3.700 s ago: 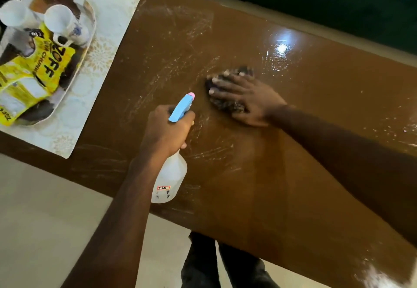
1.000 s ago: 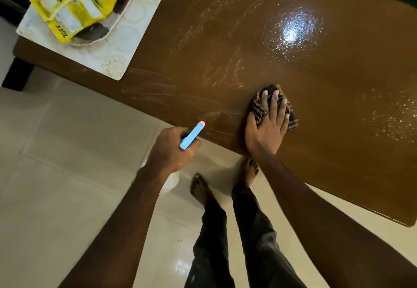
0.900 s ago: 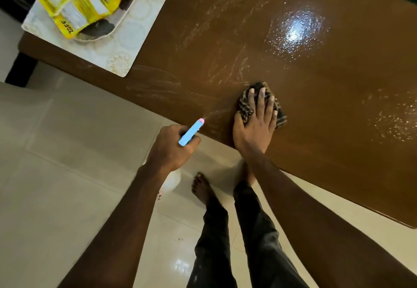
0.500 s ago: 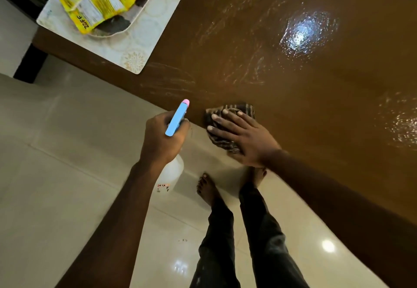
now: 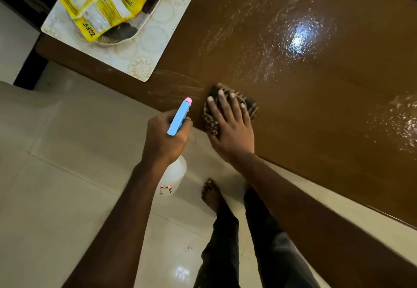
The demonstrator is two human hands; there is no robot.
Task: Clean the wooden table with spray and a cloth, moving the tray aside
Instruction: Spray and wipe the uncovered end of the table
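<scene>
Currently mid-wipe. Right hand [image 5: 230,130], fingers spread, presses cloth [image 5: 251,107] on near edge of table [image 5: 316,111]; left hand [image 5: 161,140], fingers curled, grips spray bottle [image 5: 173,175] beyond it. Tray [image 5: 155,14] aside, left corner. Streaks and droplets show: wiping likely unfinished.

Two hands [image 5: 164,139] [image 5: 230,130], one cloth [image 5: 251,108], one spray bottle [image 5: 178,117], one tray [image 5: 146,22] (one packet [image 5: 106,8] aboard).

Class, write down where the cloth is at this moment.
In the head view, the cloth lies on the wooden table near its front edge, pressed under the right hand, just right of the spray bottle.
</scene>
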